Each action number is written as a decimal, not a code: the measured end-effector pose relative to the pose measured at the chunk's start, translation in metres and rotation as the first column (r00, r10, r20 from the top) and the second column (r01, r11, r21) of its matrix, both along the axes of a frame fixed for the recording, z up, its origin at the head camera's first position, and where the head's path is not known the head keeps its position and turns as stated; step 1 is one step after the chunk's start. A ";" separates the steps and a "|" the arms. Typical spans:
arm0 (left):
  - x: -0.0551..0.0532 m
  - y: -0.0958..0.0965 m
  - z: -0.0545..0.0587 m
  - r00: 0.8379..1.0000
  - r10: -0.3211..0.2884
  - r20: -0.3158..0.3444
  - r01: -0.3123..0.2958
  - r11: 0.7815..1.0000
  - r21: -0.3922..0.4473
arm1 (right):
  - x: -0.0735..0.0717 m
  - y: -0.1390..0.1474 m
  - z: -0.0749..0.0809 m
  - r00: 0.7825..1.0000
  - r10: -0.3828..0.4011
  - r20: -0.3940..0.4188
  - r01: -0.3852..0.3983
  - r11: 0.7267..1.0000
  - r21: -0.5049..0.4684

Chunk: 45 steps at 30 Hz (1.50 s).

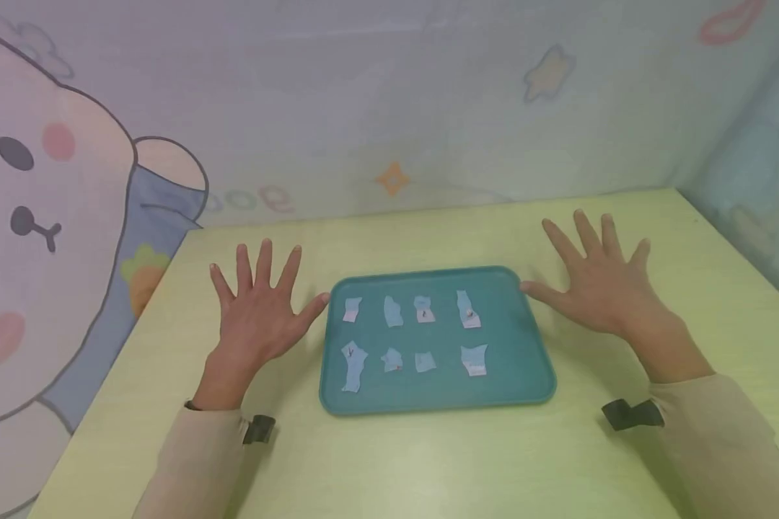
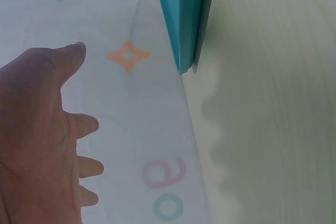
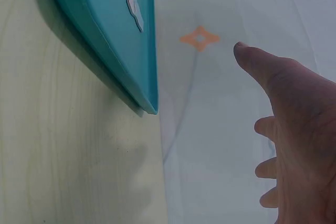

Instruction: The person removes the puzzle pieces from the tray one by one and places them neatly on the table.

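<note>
A teal tray (image 1: 516, 346) lies on the table with several torn pale-blue paper scraps in two rows. Among them are a long jagged scrap (image 1: 353, 366) at the near left and a scrap with a pinkish lower edge (image 1: 474, 360) at the near right. Left of the tray, my left hand (image 1: 256, 321) hovers palm down with its fingers spread, its thumb near the tray's far left corner. My right hand (image 1: 606, 288) is spread likewise on the other side, thumb towards the far right corner. Neither hand holds anything; both wrist views show them above the table.
The pale yellow-green table (image 1: 428, 461) meets a cloth backdrop (image 1: 337, 108) at its far edge. A printed cartoon bear (image 1: 71, 238) fills the left side. Dark straps (image 1: 260, 429) stick out at both sleeve cuffs. The tray's raised rim (image 3: 115, 72) shows in the right wrist view.
</note>
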State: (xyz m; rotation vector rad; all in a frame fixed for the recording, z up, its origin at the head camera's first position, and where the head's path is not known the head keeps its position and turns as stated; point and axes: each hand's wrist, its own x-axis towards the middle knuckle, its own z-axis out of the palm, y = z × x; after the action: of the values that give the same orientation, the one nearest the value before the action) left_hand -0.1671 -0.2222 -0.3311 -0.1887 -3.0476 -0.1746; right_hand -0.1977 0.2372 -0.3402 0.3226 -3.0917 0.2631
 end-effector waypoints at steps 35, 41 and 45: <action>0.016 0.019 -0.020 0.895 -0.109 0.433 -0.045 0.943 0.331 | 0.040 -0.066 -0.025 0.905 0.386 0.181 -0.342 0.911 -0.231; 0.016 0.019 -0.020 0.889 -0.129 0.439 -0.036 0.937 0.347 | 0.042 -0.068 -0.023 0.897 0.409 0.169 -0.364 0.899 -0.245; 0.017 0.018 -0.019 0.885 -0.140 0.445 -0.029 0.935 0.353 | 0.042 -0.068 -0.024 0.891 0.419 0.176 -0.371 0.894 -0.249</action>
State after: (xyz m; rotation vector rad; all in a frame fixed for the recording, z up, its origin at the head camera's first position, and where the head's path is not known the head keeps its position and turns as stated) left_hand -0.1497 -0.2039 -0.3506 -0.2391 -3.3987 -0.8865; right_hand -0.1555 0.1693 -0.3643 0.9856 -3.1385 0.6738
